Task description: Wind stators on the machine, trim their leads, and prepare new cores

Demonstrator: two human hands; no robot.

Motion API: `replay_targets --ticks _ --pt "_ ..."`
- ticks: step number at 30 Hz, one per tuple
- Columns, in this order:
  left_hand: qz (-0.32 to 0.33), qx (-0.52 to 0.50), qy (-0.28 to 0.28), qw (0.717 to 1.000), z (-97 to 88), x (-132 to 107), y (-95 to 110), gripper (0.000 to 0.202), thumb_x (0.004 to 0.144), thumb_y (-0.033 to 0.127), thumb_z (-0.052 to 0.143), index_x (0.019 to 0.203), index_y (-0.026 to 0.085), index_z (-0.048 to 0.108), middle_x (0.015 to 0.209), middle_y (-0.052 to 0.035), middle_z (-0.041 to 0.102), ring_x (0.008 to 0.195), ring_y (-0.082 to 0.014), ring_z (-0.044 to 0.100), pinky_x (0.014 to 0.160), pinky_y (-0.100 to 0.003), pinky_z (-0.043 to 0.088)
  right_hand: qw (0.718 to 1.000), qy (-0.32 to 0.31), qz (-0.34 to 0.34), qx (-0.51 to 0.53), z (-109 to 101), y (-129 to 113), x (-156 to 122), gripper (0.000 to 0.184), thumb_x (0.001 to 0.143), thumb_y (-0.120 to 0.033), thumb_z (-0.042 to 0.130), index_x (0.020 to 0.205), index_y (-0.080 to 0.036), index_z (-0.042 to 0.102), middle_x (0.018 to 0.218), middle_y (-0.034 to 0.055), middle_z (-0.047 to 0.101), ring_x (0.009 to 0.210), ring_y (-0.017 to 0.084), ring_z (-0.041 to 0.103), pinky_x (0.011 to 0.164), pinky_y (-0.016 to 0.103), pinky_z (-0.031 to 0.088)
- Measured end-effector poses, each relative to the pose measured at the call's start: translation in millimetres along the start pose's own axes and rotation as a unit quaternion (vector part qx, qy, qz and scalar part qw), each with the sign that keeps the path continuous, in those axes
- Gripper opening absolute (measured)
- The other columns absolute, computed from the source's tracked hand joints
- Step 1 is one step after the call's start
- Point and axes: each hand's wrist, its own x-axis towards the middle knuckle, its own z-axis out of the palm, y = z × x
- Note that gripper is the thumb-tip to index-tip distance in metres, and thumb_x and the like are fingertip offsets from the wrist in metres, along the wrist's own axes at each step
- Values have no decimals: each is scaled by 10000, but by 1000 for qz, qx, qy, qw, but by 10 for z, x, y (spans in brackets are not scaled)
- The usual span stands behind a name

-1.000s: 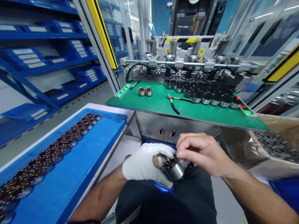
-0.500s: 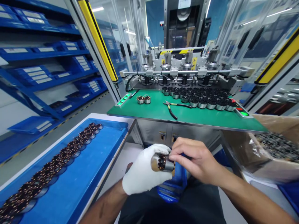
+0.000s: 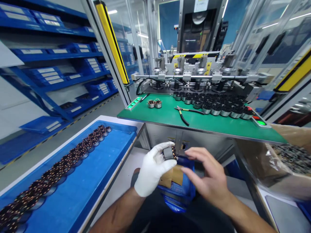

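A motor stator [image 3: 168,153], a grey metal ring with black and copper windings at its right end, is gripped by my left hand [image 3: 153,168] in a white glove. Thumb and fingers hold it from both sides. My bare right hand [image 3: 209,174] is just to the right, apart from the stator, its thumb and fingers spread with nothing between them. Below the hands, at my lap, is a blue bin [image 3: 188,176] with pieces of brown cardboard [image 3: 178,174] in it.
A blue tray [image 3: 102,165] on the left holds a long row of wound stators [image 3: 65,161]. On the green bench [image 3: 157,117] are two wound stators [image 3: 154,103], cutting pliers [image 3: 183,113] and many black-topped stators [image 3: 216,105]. A machine [image 3: 199,72] stands behind; a parts box [image 3: 291,158] is at right.
My right hand has let go of the stator and moved away to the right, opening. My left hand has turned the stator, so its copper end faces right. The view has shifted slightly.
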Motion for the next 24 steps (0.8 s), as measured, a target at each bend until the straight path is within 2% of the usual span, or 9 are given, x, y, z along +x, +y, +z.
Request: replay_targets --ticks 3,6,9,11,14,18,21,24 --pt "-91 -166 -36 981 56 7 -4 444 862 273 663 1294 206 583 1300 -117 650 1180 -254 632 1001 -371 527 997 17 -47 -59 194 3 -149 312 818 -221 744 1077 -152 584 1023 132 629 961 230 634 796 360 568" --pt "-122 -207 -33 970 97 -31 -47 456 895 261 616 1345 219 554 1352 -111 622 1239 -242 600 1052 -344 495 991 66 -39 -106 337 24 -193 237 824 -182 728 1014 -163 588 918 98 612 843 202 620 699 340 563" --pt "-113 -166 -13 980 134 -56 -91 495 864 239 661 1348 253 560 1414 -75 577 1287 -228 563 1068 -318 483 988 93 -28 -119 378 48 -178 165 840 -88 673 958 -182 606 846 64 610 773 176 596 665 323 533" --pt "-80 -118 3 990 151 -49 -109 459 867 231 655 1321 249 584 1403 -56 589 1284 -216 565 1084 -312 467 989 92 -23 -113 372 45 -169 169 841 -46 646 932 -185 618 826 55 612 759 167 587 663 315 516" --pt "-32 -44 32 998 153 -12 -119 406 830 220 686 1232 204 640 1272 -69 683 1165 -220 651 1028 -313 509 994 69 -10 -81 356 5 -160 166 844 -26 618 904 -181 624 825 56 621 763 164 594 665 306 508" --pt "-14 13 68 998 119 21 -127 327 797 209 684 1121 165 676 1138 -90 741 1026 -232 711 929 -329 567 999 33 36 2 332 -87 -141 134 851 -49 597 834 -181 608 801 44 631 746 152 619 656 278 515" --pt "4 20 71 997 87 11 -153 328 821 198 640 1147 179 660 1176 -81 727 1047 -214 702 936 -314 564 998 18 53 25 300 -156 -134 143 846 -47 600 795 -181 591 784 29 655 726 134 638 671 250 519" --pt "4 29 72 997 56 -7 -165 397 826 159 586 1220 190 629 1205 -75 716 1079 -200 690 941 -299 561 998 -12 53 -13 232 -199 -130 109 860 -67 606 855 -175 617 720 9 648 648 127 628 624 237 511"
